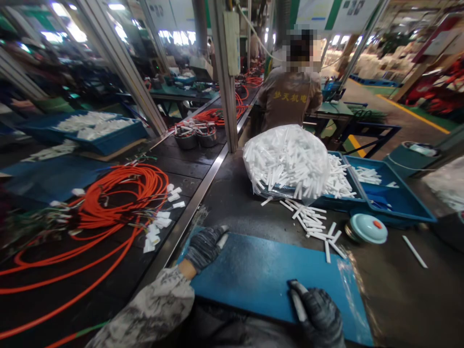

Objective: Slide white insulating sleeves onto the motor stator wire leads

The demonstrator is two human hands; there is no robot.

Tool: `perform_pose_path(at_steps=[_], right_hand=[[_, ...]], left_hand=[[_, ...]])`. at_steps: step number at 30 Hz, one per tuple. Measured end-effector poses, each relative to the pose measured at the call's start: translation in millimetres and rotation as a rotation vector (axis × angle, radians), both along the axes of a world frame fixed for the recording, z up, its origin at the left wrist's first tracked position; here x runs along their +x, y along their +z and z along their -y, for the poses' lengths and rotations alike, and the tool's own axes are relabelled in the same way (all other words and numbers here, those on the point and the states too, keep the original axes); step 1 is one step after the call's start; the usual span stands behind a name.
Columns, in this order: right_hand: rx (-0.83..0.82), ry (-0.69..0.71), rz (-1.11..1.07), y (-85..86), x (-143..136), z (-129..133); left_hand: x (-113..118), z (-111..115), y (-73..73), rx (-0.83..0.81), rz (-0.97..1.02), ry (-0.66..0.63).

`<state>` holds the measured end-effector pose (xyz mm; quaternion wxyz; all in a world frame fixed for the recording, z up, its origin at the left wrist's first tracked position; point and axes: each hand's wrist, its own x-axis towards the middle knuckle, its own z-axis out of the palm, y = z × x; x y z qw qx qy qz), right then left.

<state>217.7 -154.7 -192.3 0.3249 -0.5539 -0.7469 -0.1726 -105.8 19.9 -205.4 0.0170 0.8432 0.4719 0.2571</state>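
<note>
My left hand (205, 249), in a dark grey knitted glove, rests at the upper left of a blue mat (253, 270). Its fingers are closed on a short white tube (222, 240), only partly visible. Near the mat's front edge, my right hand (321, 311), gloved alike, has its thumb and fingers around another white tube (299, 307). Loose white tubes (313, 222) lie scattered behind the mat. A large clear plastic bag (286, 162) full of such tubes sits at the back, partly over a blue bin (357, 200).
Coiled orange cables (123, 193) with white connectors lie on the line to my left, beyond a metal rail (195, 198). A second blue bin (406, 208) and a round light-blue lidded container (368, 228) stand right. A metal post (225, 96) rises ahead; a co-worker (290, 96) is beyond.
</note>
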Motion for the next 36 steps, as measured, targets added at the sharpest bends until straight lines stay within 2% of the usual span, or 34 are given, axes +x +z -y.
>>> perform_pose_path(at_steps=[12, 28, 36], right_hand=[[-0.011, -0.010, -0.016, -5.3, 0.8, 1.7], [0.011, -0.022, 0.037, 1.4, -1.0, 1.9], [0.016, -0.014, 0.013, -2.0, -1.0, 1.5]], left_hand=[[0.4, -1.0, 2.8, 0.024, 0.002, -0.035], [0.7, 1.1, 7.7, -0.011, 0.005, -0.029], [0.8, 0.3, 6.7, -0.017, -0.002, -0.017]])
